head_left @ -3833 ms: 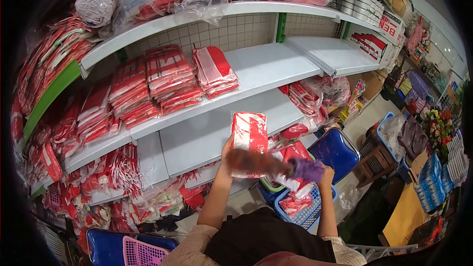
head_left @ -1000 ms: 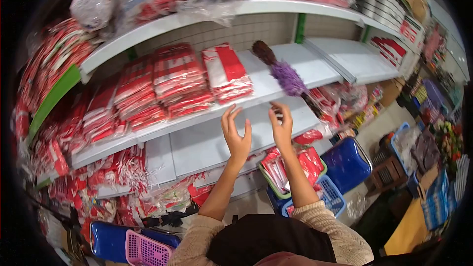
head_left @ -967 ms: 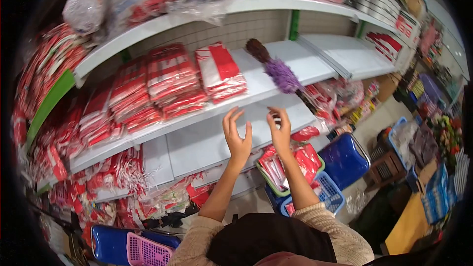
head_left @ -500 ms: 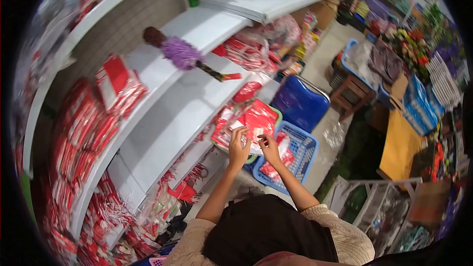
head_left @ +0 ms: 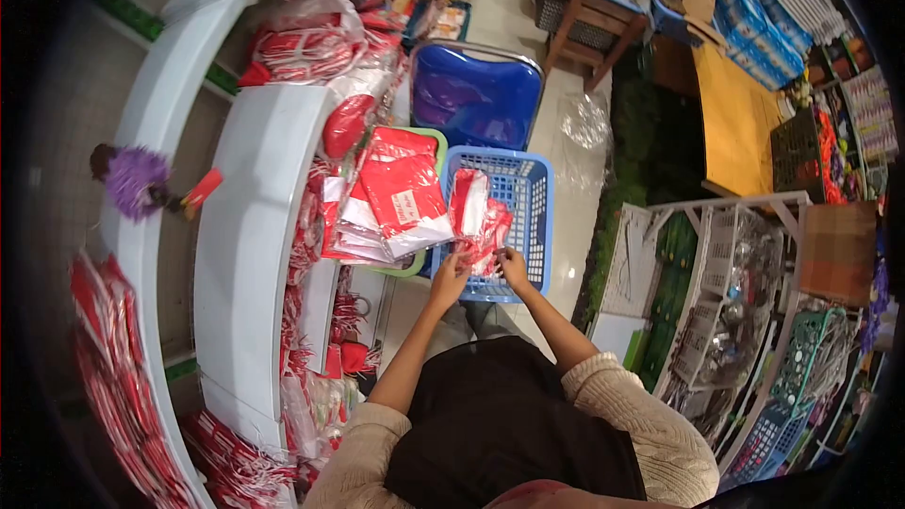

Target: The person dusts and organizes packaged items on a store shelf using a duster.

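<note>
In a blue plastic basket [head_left: 539, 217] lie red-and-white packets [head_left: 485, 226] in clear plastic. My left hand [head_left: 451, 278] is at the near left side of these packets, fingers bent against the lower edge. On their near right side is my right hand [head_left: 512, 270], its fingers curled in at the packet's edge. Just left of the basket, flat red-and-white packages [head_left: 401, 193] are heaped on a green-rimmed basket [head_left: 440, 146]. The top one carries a small label with writing too small to read.
A blue chair [head_left: 476, 94] stands beyond the baskets. White shelves [head_left: 255, 226] with red-and-white packs run along the left, a purple duster [head_left: 137, 179] on one. Clear plastic [head_left: 584, 123] lies on the floor. To the right is a white rack [head_left: 716, 292].
Both hands have moved from above the heap in the green-rimmed basket to the packets in the blue basket. The view has turned right and further down.
</note>
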Demonstrator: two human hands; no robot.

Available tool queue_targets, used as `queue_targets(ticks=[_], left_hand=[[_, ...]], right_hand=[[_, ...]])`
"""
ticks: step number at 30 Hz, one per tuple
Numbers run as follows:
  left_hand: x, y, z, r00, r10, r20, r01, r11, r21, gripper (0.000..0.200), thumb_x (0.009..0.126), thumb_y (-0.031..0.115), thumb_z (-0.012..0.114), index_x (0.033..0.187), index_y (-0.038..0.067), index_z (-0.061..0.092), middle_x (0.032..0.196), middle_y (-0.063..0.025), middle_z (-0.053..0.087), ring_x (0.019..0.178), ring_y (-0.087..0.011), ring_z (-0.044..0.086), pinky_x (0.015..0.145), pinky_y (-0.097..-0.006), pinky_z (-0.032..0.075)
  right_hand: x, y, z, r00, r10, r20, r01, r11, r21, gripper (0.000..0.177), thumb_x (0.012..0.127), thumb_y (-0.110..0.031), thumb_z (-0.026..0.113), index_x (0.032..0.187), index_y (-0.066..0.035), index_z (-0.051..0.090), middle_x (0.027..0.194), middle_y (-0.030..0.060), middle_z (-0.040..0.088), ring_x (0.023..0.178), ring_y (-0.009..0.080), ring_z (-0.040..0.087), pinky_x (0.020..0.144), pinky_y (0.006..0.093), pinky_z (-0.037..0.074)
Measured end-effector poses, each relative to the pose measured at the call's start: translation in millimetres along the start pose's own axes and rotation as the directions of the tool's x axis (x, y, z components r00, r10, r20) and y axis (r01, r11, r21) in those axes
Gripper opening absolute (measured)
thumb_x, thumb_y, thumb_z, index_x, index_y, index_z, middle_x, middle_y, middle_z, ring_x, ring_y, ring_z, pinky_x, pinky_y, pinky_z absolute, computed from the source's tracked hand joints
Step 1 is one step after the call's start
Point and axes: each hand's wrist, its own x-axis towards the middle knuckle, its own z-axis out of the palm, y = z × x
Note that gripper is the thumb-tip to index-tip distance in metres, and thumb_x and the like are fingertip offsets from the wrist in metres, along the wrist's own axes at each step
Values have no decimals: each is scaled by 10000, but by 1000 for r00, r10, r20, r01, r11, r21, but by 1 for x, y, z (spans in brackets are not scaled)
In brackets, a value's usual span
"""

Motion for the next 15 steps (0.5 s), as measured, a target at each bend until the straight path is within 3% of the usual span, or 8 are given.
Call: queue_targets(ticks=[1,2,3,4,7,8,11,15], left_hand=[[3,-6,6,979,-186,81,202,940,-276,272,836,189,536,1081,72,525,1047,-90,565,881,-208,592,770,-322,462],[9,-12,13,919,-339,203,395,767,-506,278,851,215,518,1089,72,522,1078,-83,564,903,-204,586,785,-316,453],[15,-14,19,824,-443,353,554,501,-665,287,866,242,499,1097,73,520,1110,-76,563,925,-199,581,799,-310,444],[21,-28,25,824,-396,405,557,436,-706,346,889,313,454,1151,90,491,1160,-69,539,1023,-204,541,837,-328,425],[44,-72,43,789,-453,415,586,350,-731,387,885,302,465,1210,94,450,1188,-76,516,1108,-206,486,864,-340,410],[54,-88,47,749,-490,445,609,248,-753,422,887,289,454,1258,97,398,1244,-82,467,1138,-217,459,877,-354,404],[71,-105,56,707,-550,444,464,-113,-879,416,889,280,446,1258,96,390,1281,-83,425,1145,-229,453,901,-385,397],[85,-127,62,715,-610,342,479,70,-875,492,886,285,447,1310,102,277,1299,-91,400,1221,-250,379,976,-423,355]], right_hand=[[2,4,1,996,82,-21,-77,980,186,222,830,-100,445,1001,-6,550,779,85,583,620,174,578,564,270,483],[5,6,3,987,160,-29,-138,920,366,237,826,-91,440,1022,2,536,804,92,583,640,179,581,579,276,493],[10,8,4,972,234,-25,-185,827,531,254,822,-83,434,1042,9,522,829,99,583,660,185,585,594,282,502],[20,16,4,973,232,-5,-191,813,549,293,820,-71,425,1094,15,484,888,118,575,723,200,591,627,306,517],[47,35,15,964,260,-56,-179,788,589,291,831,-79,424,1099,15,487,902,137,578,748,203,599,638,311,515],[53,35,18,961,277,-22,-209,772,600,288,838,-88,453,1106,12,487,960,140,580,801,198,596,653,300,507],[70,30,38,967,233,-107,-132,812,569,358,830,-106,504,1167,9,466,1042,129,572,849,188,585,679,288,492],[111,63,56,967,185,-174,-106,917,384,521,816,-147,563,1290,-23,385,1165,102,522,974,195,534,776,314,461]])
